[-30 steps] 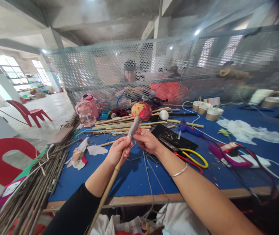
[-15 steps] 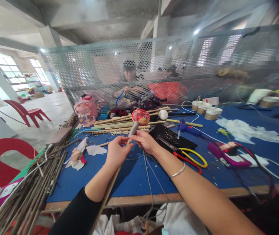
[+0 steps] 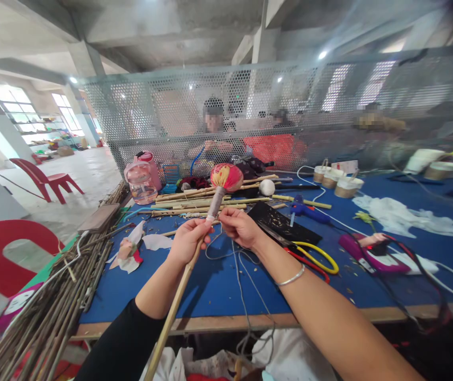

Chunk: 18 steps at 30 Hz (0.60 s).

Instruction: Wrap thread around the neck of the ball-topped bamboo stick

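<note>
A long wooden stick (image 3: 177, 302) runs up from the lower edge, and my left hand (image 3: 190, 238) is closed around it near its upper end. At its far end sits a round red and yellow cloth-covered head (image 3: 227, 177), with a grey string-wrapped neck (image 3: 216, 204) just below. My right hand (image 3: 239, 227) is closed in a pinch beside the neck, on a grey string that is hard to see at the fingertips. Loose grey string (image 3: 237, 275) lies under the right hand and trails over the table edge. Scissors (image 3: 314, 257) with red and yellow handles lie right of my forearm.
Sticks and a white ball (image 3: 266, 187) lie behind my hands on the blue table (image 3: 131, 296). Right are a blue glue gun (image 3: 309, 210), white plastic (image 3: 405, 214) and tubs (image 3: 347, 186). Bundled twigs (image 3: 63, 280) line the left edge. A person (image 3: 214, 127) sits behind the perforated screen.
The red head has turned and shows more yellow folds at its neck. My right hand has drawn slightly away from the stick and curled its fingers; my left hand has shifted its grip.
</note>
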Each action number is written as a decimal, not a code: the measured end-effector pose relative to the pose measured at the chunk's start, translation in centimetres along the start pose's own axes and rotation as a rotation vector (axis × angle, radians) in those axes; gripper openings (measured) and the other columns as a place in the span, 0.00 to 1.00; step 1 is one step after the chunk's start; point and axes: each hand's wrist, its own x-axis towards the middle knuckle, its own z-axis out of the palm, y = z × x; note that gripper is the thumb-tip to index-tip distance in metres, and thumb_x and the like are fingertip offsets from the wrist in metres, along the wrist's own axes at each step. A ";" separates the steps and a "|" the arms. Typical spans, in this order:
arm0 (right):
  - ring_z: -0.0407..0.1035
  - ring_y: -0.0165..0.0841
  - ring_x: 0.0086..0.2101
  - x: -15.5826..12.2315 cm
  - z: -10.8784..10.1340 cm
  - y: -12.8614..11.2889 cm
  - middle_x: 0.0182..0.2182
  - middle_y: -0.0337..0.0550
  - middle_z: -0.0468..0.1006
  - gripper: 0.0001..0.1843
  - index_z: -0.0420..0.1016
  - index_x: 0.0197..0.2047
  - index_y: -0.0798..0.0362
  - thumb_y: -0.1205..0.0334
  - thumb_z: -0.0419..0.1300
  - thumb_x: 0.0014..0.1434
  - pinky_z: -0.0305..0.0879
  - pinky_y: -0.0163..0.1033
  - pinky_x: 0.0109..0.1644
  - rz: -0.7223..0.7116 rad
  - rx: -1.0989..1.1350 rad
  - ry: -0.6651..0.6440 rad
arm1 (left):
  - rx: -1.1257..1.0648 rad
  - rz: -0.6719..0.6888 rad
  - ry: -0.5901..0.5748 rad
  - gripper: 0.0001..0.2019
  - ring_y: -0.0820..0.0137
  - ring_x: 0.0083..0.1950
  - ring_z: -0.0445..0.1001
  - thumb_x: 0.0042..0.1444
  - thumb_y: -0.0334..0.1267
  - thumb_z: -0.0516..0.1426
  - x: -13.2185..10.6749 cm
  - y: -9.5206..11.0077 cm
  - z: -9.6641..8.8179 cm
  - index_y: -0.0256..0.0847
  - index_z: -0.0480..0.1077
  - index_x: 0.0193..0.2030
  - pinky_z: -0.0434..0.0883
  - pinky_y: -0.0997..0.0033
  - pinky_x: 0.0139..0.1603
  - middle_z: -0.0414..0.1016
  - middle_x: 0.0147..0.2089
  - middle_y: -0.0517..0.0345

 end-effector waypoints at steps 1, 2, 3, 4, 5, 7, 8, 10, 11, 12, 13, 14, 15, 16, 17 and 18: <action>0.38 0.19 0.14 0.0 0.0 -0.1 0.12 0.24 0.50 0.20 0.63 0.27 0.53 0.54 0.70 0.42 0.30 0.29 0.16 0.001 0.017 -0.016 | -0.041 -0.022 -0.020 0.20 0.83 0.16 0.62 0.33 0.45 0.69 -0.1 0.0 0.0 0.35 0.67 0.27 0.56 0.84 0.13 0.72 0.22 0.61; 0.37 0.19 0.14 -0.1 0.0 -0.1 0.13 0.24 0.50 0.20 0.65 0.29 0.53 0.53 0.70 0.42 0.30 0.29 0.16 0.004 0.031 -0.038 | -0.077 -0.048 -0.035 0.20 0.83 0.16 0.62 0.34 0.44 0.69 -0.1 0.0 0.0 0.35 0.67 0.27 0.56 0.85 0.13 0.72 0.22 0.61; 0.36 0.20 0.15 -0.1 -0.1 -0.2 0.13 0.23 0.50 0.20 0.66 0.32 0.53 0.53 0.70 0.42 0.30 0.29 0.16 0.007 0.043 -0.061 | -0.105 -0.076 -0.048 0.18 0.84 0.16 0.62 0.35 0.43 0.69 -0.2 -0.1 0.0 0.35 0.68 0.27 0.56 0.85 0.13 0.71 0.22 0.61; 0.35 0.20 0.15 -0.2 -0.2 -0.2 0.13 0.23 0.49 0.21 0.66 0.34 0.53 0.53 0.70 0.42 0.29 0.29 0.16 0.010 0.050 -0.081 | -0.122 -0.109 -0.065 0.17 0.84 0.16 0.62 0.37 0.42 0.68 -0.2 -0.1 -0.1 0.35 0.68 0.27 0.57 0.86 0.13 0.72 0.22 0.61; 0.35 0.20 0.15 -0.2 -0.4 -0.2 0.13 0.23 0.49 0.22 0.66 0.34 0.54 0.53 0.70 0.42 0.29 0.29 0.16 0.015 0.050 -0.096 | -0.128 -0.149 -0.088 0.15 0.83 0.16 0.63 0.39 0.41 0.67 -0.1 -0.2 -0.1 0.35 0.69 0.28 0.59 0.85 0.14 0.72 0.23 0.60; 0.35 0.19 0.14 -0.1 -0.7 0.0 0.12 0.23 0.49 0.21 0.66 0.32 0.54 0.52 0.70 0.42 0.28 0.30 0.16 0.031 0.013 -0.092 | -0.099 -0.253 -0.131 0.12 0.80 0.19 0.68 0.45 0.40 0.64 0.0 -0.6 -0.2 0.34 0.71 0.31 0.65 0.83 0.18 0.73 0.25 0.56; 0.35 0.19 0.14 0.0 -0.8 0.2 0.12 0.23 0.48 0.20 0.66 0.31 0.55 0.53 0.70 0.43 0.28 0.31 0.16 0.043 -0.023 -0.072 | -0.063 -0.302 -0.136 0.12 0.77 0.21 0.70 0.47 0.41 0.62 0.1 -0.8 -0.3 0.33 0.71 0.32 0.67 0.81 0.19 0.74 0.25 0.54; 0.36 0.19 0.13 0.2 -0.9 0.6 0.11 0.24 0.49 0.18 0.66 0.29 0.55 0.53 0.69 0.44 0.28 0.32 0.16 0.079 -0.110 -0.023 | 0.046 -0.307 -0.101 0.12 0.74 0.22 0.72 0.51 0.42 0.60 0.2 -1.3 -0.2 0.33 0.71 0.35 0.70 0.77 0.21 0.74 0.26 0.52; 0.37 0.19 0.13 0.3 -0.8 0.7 0.11 0.24 0.49 0.18 0.67 0.29 0.55 0.52 0.68 0.45 0.28 0.32 0.16 0.095 -0.148 -0.002 | 0.114 -0.254 -0.063 0.13 0.74 0.21 0.72 0.51 0.42 0.60 0.2 -1.6 -0.2 0.33 0.70 0.37 0.69 0.77 0.20 0.74 0.27 0.53; 0.37 0.19 0.13 0.4 -0.7 0.9 0.11 0.24 0.50 0.18 0.67 0.28 0.55 0.52 0.68 0.45 0.28 0.32 0.16 0.106 -0.175 0.013 | 0.186 -0.175 -0.022 0.14 0.75 0.20 0.70 0.50 0.42 0.60 0.3 -1.9 -0.1 0.35 0.69 0.39 0.68 0.77 0.18 0.74 0.27 0.56; 0.38 0.19 0.12 0.5 -0.5 0.9 0.11 0.25 0.50 0.18 0.67 0.28 0.55 0.52 0.68 0.45 0.28 0.33 0.16 0.110 -0.189 0.022 | 0.254 -0.086 0.014 0.14 0.76 0.18 0.68 0.49 0.42 0.61 0.3 -2.2 -0.1 0.36 0.68 0.40 0.65 0.78 0.16 0.72 0.26 0.59; 0.38 0.20 0.12 0.5 -0.4 1.0 0.11 0.25 0.50 0.18 0.68 0.29 0.55 0.51 0.67 0.45 0.28 0.33 0.16 0.107 -0.195 0.026 | 0.311 -0.006 0.039 0.15 0.78 0.16 0.65 0.48 0.41 0.62 0.3 -2.4 0.0 0.37 0.68 0.40 0.63 0.79 0.14 0.71 0.24 0.62; 0.38 0.20 0.13 0.5 -0.2 0.9 0.11 0.25 0.50 0.18 0.68 0.29 0.55 0.51 0.67 0.45 0.28 0.33 0.16 0.099 -0.197 0.027 | 0.349 0.049 0.053 0.15 0.79 0.15 0.63 0.47 0.41 0.63 0.4 -2.5 0.0 0.37 0.68 0.40 0.60 0.80 0.13 0.69 0.22 0.65; 0.38 0.20 0.13 0.5 -0.1 0.9 0.12 0.25 0.50 0.18 0.69 0.30 0.56 0.50 0.67 0.45 0.29 0.33 0.16 0.087 -0.201 0.027 | 0.365 0.082 0.058 0.15 0.80 0.14 0.61 0.47 0.41 0.63 0.4 -2.5 -0.1 0.37 0.68 0.39 0.58 0.81 0.12 0.67 0.21 0.66; 0.38 0.20 0.13 0.4 0.0 0.8 0.12 0.25 0.51 0.19 0.69 0.30 0.55 0.50 0.67 0.45 0.29 0.33 0.16 0.076 -0.207 0.027 | 0.356 0.099 0.058 0.14 0.80 0.14 0.60 0.47 0.42 0.62 0.5 -2.5 -0.1 0.36 0.68 0.38 0.57 0.81 0.12 0.66 0.20 0.66; 0.39 0.20 0.14 0.4 0.0 0.8 0.13 0.25 0.52 0.19 0.69 0.30 0.55 0.49 0.67 0.45 0.30 0.33 0.16 0.063 -0.214 0.029 | 0.329 0.105 0.058 0.14 0.81 0.14 0.59 0.47 0.42 0.62 0.6 -2.4 -0.2 0.36 0.68 0.37 0.56 0.81 0.12 0.67 0.20 0.66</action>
